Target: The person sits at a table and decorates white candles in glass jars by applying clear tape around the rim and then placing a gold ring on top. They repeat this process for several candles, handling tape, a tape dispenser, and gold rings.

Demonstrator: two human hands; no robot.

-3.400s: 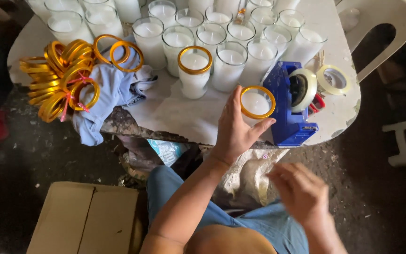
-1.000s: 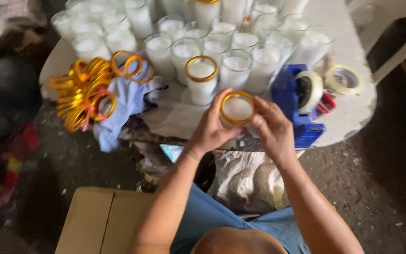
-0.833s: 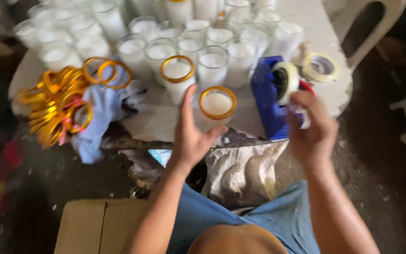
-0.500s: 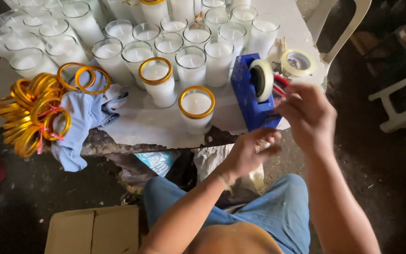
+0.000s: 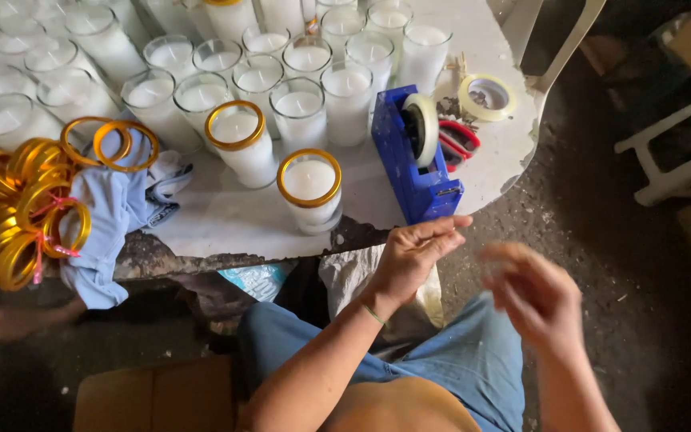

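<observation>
crowded white table (image 5: 225, 220): a gold-rimmed candle glass (image 5: 309, 190) is set near its front edge, beside a blue tape dispenser (image 5: 416, 156). below the edge, over open floor, the left hand (image 5: 411, 258) is pinched; the right hand (image 5: 531, 296) is blurred, its grip unclear.
</observation>
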